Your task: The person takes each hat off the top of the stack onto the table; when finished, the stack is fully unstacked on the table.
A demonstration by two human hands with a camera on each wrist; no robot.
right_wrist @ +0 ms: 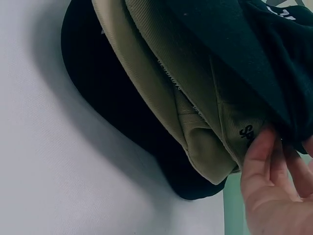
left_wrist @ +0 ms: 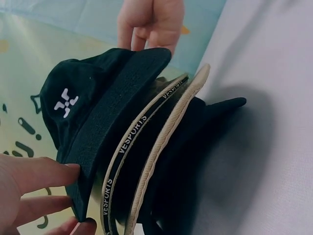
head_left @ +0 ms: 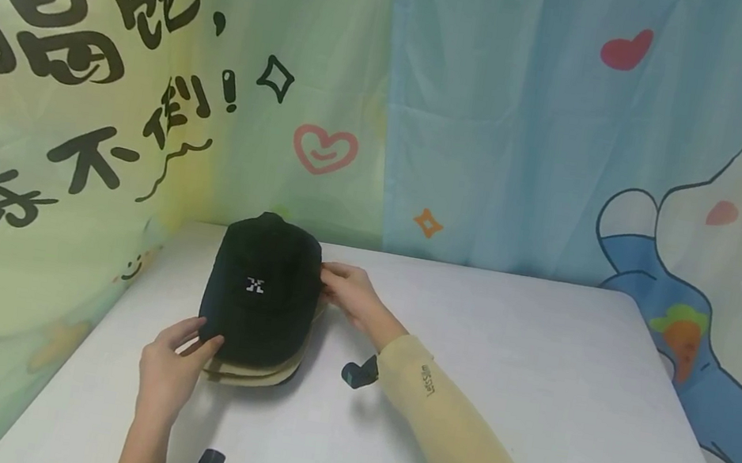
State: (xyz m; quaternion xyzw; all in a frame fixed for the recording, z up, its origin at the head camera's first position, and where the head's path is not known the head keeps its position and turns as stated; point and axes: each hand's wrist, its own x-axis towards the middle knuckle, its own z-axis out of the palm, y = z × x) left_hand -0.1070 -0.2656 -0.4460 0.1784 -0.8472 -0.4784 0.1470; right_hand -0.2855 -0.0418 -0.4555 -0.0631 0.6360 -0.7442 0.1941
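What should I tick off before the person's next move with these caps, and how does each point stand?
1. Left hand pinching the brim of the top black cap: ok.
2. That brim apart from the upper beige cap at the front: ok.
3. Right hand holding only the top black cap: cannot tell; a fingertip appears against beige fabric.
4. Upper beige cap over the lower beige cap: ok.
5. Bottom black cap beneath both, on the table: ok.
6. Top black cap wholly free of the stack: cannot tell; inside hidden.

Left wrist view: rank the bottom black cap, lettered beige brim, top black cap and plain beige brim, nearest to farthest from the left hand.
1. Top black cap: touching the left hand.
2. Lettered beige brim: just beneath.
3. Plain beige brim: next one down.
4. Bottom black cap: lowest.
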